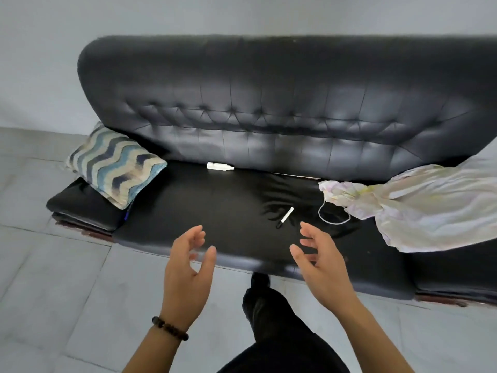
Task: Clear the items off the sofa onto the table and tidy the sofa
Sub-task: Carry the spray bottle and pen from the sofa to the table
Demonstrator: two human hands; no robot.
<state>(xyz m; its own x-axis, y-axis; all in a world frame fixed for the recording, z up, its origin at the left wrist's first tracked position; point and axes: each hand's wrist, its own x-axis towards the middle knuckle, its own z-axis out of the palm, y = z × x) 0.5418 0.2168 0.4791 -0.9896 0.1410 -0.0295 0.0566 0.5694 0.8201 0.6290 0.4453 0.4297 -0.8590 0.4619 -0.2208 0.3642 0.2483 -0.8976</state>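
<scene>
A black leather sofa [215, 211] fills the view. On its seat lie a white marker with a black cap [285, 217], a small white bottle [220, 166] at the foot of the backrest, and a thin white cord loop [333, 215]. A crumpled pale cloth [419, 205] covers the right end of the seat. A wavy blue-and-cream cushion [115, 168] leans on the left armrest. My left hand [188, 275] and my right hand [320, 262] hover over the seat's front edge, both empty with fingers spread. The marker lies just beyond my right hand.
Grey tiled floor [53, 278] lies in front of and left of the sofa, with a pale wall behind. My dark-trousered leg [271, 319] stands close to the sofa's front edge. No table is in view.
</scene>
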